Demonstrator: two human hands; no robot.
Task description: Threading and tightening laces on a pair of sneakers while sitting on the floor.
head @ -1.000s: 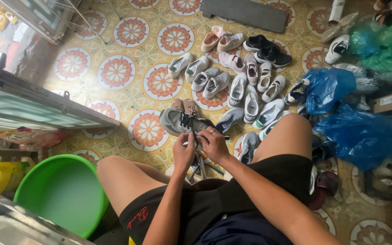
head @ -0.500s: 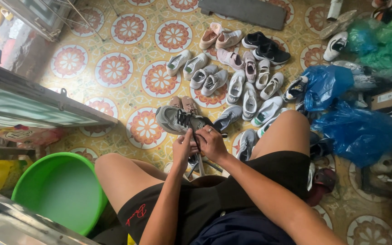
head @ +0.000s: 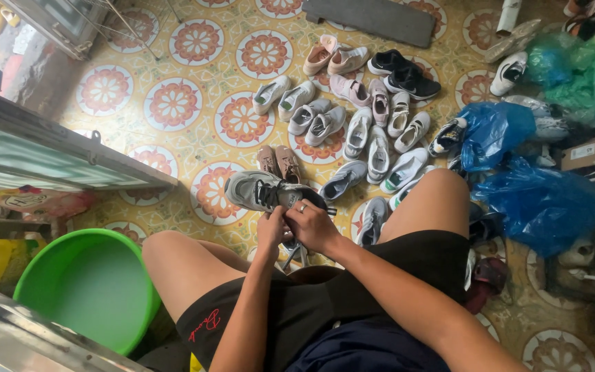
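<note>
Both hands, left hand [head: 270,231] and right hand [head: 311,224], pinch the black laces of a grey sneaker [head: 266,193], apparently mid-lacing; beyond the sneaker, rows of shoes [head: 370,131] wait on the tiled floor [head: 173,103].

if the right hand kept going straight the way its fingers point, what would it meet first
The right hand points up and left in the head view, into the grey sneaker it is already working on at the black laces. Past that shoe lies the brown pair of shoes, though depth is unclear.
</note>
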